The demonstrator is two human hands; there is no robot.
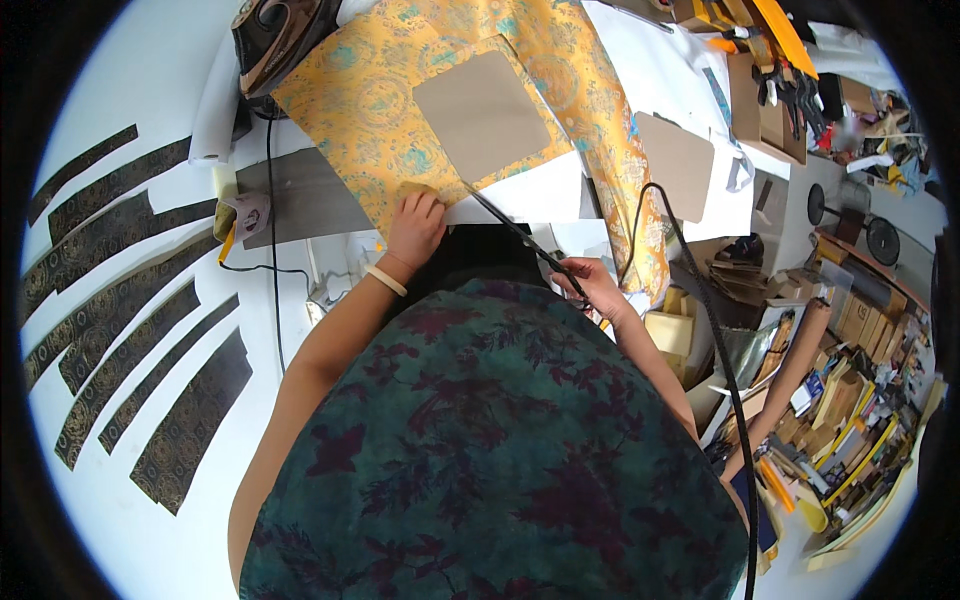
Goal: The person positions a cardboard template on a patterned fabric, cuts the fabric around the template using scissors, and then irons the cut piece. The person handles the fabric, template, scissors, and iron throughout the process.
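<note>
My right hand (590,284) is closed around the handles of long dark scissors (511,223). Their blades point up and left, with the tip at the lower edge of a yellow patterned fabric (350,120). At that fabric's near edge, my left hand (417,224) grips it with curled fingers; the thumb is hidden. A grey-brown board (484,116) with rounded corners lies on the fabric, a narrow yellow margin showing along its right side. White sheet material (535,195) shows below the board, beside the blades. More yellow fabric (636,235) hangs over the table edge at right.
A dark iron (283,40) stands at the far left, its cord (275,240) hanging down. Another beige board (680,165) lies at right. A black cable (705,310) loops down beside my right arm. Dark patterned strips (195,430) lie at left; cluttered shelves (850,400) stand at right.
</note>
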